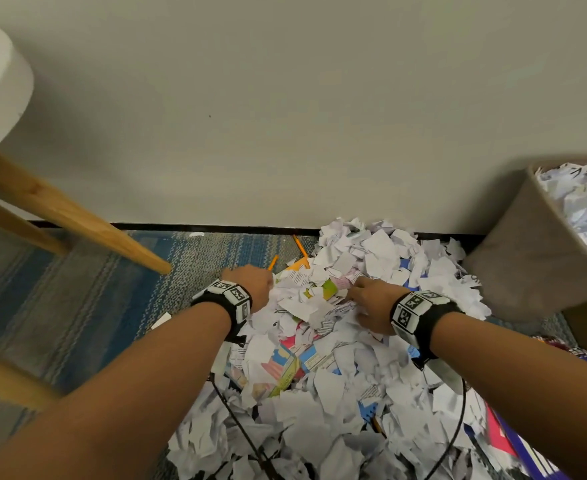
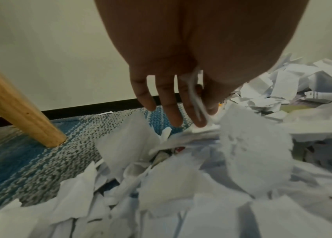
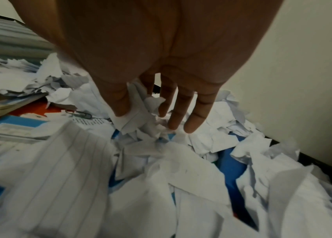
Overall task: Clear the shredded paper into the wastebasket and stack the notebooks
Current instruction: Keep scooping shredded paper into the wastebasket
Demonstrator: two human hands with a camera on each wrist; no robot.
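White shredded paper (image 1: 337,341) heaped on the blue rug (image 1: 77,306) by the wall, left hand (image 1: 250,287) and right hand (image 1: 371,303) apart, fingers loosely spread into scraps, tan wastebasket (image 1: 527,254) right, part-filled.

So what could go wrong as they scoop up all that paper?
Pencils and a paper clip lie among the scraps, so they could land in the wastebasket too. That basket already looks nearly full and may overflow. A black cable crosses the pile and might snag the hands.
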